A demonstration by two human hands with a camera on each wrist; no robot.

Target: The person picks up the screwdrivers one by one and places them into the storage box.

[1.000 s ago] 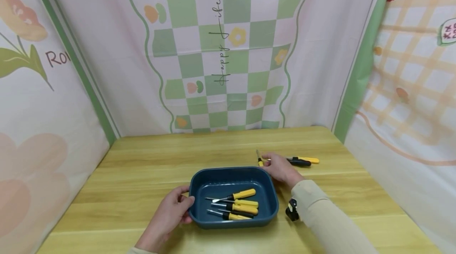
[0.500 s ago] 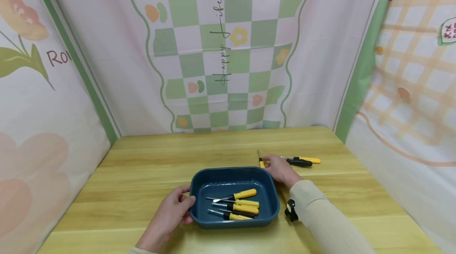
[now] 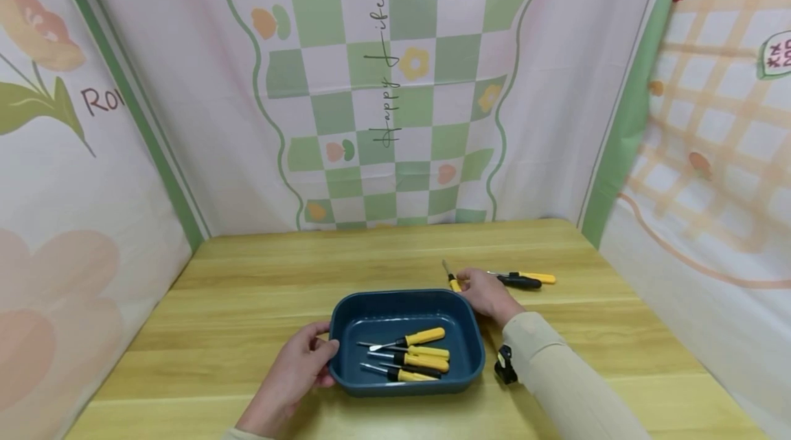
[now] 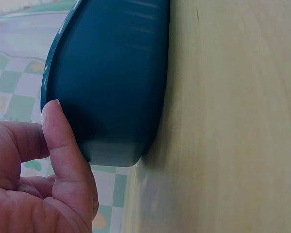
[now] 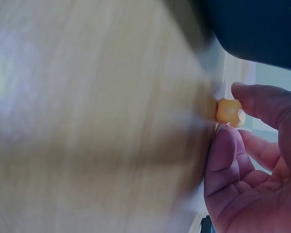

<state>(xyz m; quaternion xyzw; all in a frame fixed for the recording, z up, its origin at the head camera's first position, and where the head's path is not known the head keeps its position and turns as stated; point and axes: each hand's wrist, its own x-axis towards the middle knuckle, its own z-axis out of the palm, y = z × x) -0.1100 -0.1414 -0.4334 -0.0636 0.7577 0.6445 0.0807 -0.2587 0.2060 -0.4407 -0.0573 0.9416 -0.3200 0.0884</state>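
Observation:
A dark blue plastic bin (image 3: 404, 390) stands near the front of the table, with several yellow- and black-handled screwdrivers (image 3: 425, 336) lying in it. My left hand (image 3: 298, 371) grips its left wall, thumb and fingers on either side of the rim. Behind the bin's far right corner, my right hand (image 3: 488, 292) pinches a yellow-handled screwdriver (image 3: 454, 283), its shaft pointing away and slightly left. The right wrist view shows that handle's end (image 5: 229, 111) between thumb and fingers, low by the tabletop.
To the right of my right hand lie a black-handled screwdriver (image 3: 521, 281) and a yellow-handled screwdriver (image 3: 539, 278), side by side on the wooden table (image 3: 266, 275). Patterned cloth (image 3: 395, 83) hangs behind the table and on both sides.
The pinched screwdriver's tip has swung slightly left. My left hand and the bin stay in place.

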